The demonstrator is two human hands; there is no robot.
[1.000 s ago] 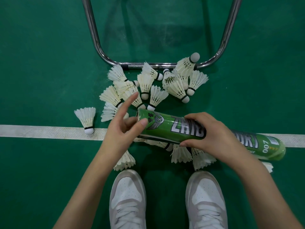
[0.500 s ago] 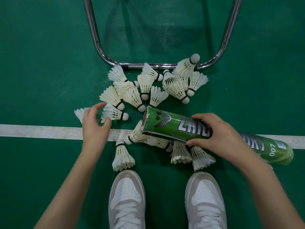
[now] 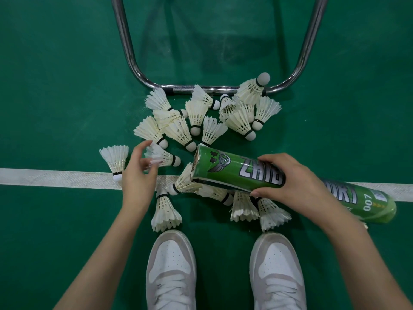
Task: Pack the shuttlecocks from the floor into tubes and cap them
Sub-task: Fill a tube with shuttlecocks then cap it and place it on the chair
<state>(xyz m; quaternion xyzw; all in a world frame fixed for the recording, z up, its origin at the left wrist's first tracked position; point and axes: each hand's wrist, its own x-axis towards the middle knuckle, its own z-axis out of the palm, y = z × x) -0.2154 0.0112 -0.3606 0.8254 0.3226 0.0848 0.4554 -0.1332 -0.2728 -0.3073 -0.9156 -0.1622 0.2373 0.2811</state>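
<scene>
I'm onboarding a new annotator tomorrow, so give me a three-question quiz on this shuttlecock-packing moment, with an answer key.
1. True or false: the right hand grips the green tube around its middle.
2. Which end of the tube is open? A) the end toward the left hand B) the end by the right forearm C) both
3. Fill in: the white line on the floor runs under the ____.

Key
1. True.
2. A; its torn rim faces the left hand, which reaches open-fingered over a shuttlecock and has not closed on it.
3. Tube.
</scene>
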